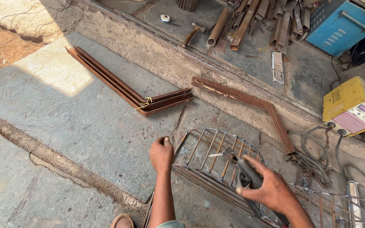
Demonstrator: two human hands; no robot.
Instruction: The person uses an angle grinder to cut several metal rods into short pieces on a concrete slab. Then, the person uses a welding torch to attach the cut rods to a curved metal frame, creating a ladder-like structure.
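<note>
The curved rod grille lay on the stone floor. The left hand was closed at the grille's left edge, steadying it. The right hand gripped a welding electrode holder over its bars, seemingly mid-weld; the tip likely needed to be placed on a joint.

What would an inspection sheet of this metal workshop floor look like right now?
Surface: stone slab floor, part sunlit, cracked edge.
Job's things: curved metal rod grille lying on the floor; welding holder over it.
Clutter: tied bundle of bent angle irons, single bent angle iron, hammer, pipe, scrap heap.
Hands: left hand grips the grille's corner; right hand holds the welding holder.
Cables: coiled beside the yellow welding machine.
Surroundings: blue metal box, bare earth at left.
</note>
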